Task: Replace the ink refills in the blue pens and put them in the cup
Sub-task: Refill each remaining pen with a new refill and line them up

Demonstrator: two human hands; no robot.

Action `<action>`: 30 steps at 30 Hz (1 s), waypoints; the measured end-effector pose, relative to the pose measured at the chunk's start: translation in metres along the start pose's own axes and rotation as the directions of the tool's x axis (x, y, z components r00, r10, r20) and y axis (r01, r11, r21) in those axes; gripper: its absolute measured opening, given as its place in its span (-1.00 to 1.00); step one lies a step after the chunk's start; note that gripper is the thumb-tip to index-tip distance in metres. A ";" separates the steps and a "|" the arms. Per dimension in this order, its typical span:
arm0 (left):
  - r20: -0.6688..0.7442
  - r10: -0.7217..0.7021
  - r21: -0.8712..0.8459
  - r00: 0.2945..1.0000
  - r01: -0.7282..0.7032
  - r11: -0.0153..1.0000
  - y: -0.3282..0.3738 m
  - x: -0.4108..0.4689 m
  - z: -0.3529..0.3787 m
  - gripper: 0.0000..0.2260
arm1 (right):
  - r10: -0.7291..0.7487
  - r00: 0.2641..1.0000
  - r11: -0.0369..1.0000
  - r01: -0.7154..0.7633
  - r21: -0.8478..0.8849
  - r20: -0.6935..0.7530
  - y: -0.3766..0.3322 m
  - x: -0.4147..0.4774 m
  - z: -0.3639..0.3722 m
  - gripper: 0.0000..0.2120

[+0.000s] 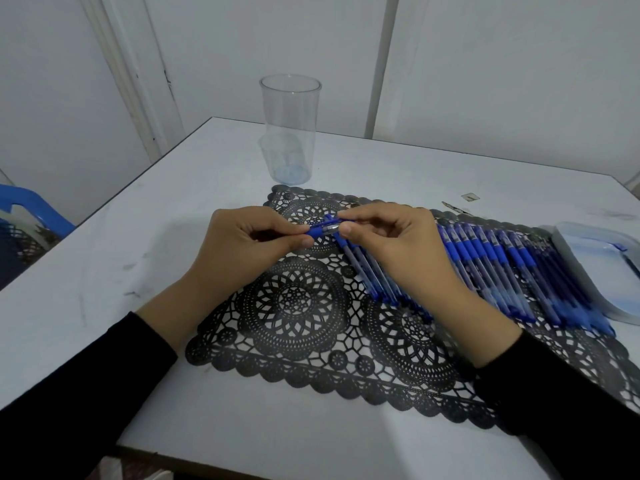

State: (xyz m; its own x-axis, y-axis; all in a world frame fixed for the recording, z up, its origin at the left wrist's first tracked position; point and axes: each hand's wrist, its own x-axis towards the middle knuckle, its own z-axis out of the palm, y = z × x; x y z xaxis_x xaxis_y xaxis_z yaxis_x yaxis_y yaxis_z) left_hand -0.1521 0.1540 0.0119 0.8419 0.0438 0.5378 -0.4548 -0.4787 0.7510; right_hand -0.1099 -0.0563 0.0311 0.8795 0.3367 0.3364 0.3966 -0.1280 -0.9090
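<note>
Above the black lace mat [298, 306], left hand [242, 244] and right hand [391, 244] pinch one blue pen [325, 231] between them.

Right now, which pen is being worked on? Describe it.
Find the black lace mat on the table. Near its far edge, the left hand and right hand pinch one blue pen. Only it is lifted; the other pens lie in a row.

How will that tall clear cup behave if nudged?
The cup looks tall, narrow and empty, so it probably tips easily. Its thin clear wall suggests light plastic; on the smooth table it may slide first.
</note>
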 end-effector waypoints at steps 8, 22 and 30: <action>-0.020 -0.001 0.019 1.000 0.001 1.000 -0.002 0.000 0.003 -0.87 | 0.040 0.999 0.997 -0.037 0.064 -0.034 0.000 0.000 0.004 -0.82; -0.050 -0.060 -0.003 0.997 0.060 0.998 0.002 -0.003 0.006 -0.86 | 0.090 0.995 0.990 -0.084 0.115 -0.048 -0.002 -0.004 0.008 -0.80; -0.042 -0.045 0.022 0.998 0.046 0.999 0.005 -0.004 0.008 -0.85 | 0.097 0.994 0.988 -0.089 0.126 -0.057 -0.005 -0.008 0.007 -0.80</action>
State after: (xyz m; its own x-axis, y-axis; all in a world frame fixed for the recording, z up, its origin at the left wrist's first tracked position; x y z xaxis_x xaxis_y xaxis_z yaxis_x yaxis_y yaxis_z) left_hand -0.1556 0.1447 0.0108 0.8486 0.1020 0.5190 -0.4093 -0.4950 0.7665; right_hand -0.1210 -0.0514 0.0314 0.9272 0.2690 0.2605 0.2808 -0.0391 -0.9590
